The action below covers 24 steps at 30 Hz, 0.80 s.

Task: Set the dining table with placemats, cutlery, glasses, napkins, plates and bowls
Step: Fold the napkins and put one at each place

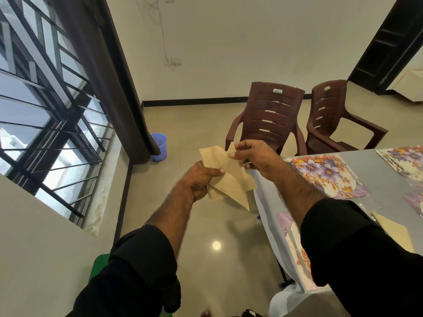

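Tiled floor under both hands, table edge to the right. Left hand (198,179) grips a small stack of tan napkins (226,177), thumb on top, held in the air beside the table (375,177). Right hand (251,156) pinches the top napkin's upper corner between thumb and forefinger. Floral placemats (327,175) lie on the table; another napkin (396,232) lies by the right sleeve. Two brown chairs (265,117) stand beyond, a blue bucket (159,146) near the curtain (109,72).
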### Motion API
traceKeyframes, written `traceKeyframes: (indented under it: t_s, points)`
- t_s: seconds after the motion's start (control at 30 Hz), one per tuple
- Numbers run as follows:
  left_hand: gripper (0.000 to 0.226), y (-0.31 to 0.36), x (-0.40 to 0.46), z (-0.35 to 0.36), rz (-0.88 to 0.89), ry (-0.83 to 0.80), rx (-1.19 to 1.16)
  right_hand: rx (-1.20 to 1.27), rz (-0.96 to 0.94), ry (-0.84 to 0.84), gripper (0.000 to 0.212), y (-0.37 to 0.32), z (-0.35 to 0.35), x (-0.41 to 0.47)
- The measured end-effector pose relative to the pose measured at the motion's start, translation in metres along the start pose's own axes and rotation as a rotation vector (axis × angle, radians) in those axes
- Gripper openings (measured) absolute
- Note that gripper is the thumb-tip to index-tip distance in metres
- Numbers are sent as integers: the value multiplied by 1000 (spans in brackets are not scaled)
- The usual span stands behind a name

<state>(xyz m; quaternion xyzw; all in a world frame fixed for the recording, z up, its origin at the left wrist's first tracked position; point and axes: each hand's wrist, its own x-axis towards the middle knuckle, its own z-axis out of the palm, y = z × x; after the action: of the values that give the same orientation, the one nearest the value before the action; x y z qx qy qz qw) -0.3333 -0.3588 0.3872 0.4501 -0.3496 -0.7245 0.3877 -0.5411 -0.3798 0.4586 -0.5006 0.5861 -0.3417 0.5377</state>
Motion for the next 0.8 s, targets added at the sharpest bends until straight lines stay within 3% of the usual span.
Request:
traceKeyframes:
  t_s: [0.17, 0.37, 0.53, 0.7, 0.8]
  points:
    - [48, 0, 1, 1, -9, -2, -6, -29, -52, 102, 34, 1, -4, 1]
    - [52, 2, 5, 4, 1, 33, -8, -191, -40, 14, 37, 10, -1, -4]
    - [36, 3, 9, 8, -13, 102, -27, -188, -57, 44, 42, 18, -4, -3]
    - [48, -2, 13, 8, -38, 181, -32, -182, -14, 51, 48, 29, -6, -6]
    - [41, -6, 14, 5, -14, 200, -39, -144, 24, 33, 53, 37, -3, -8]
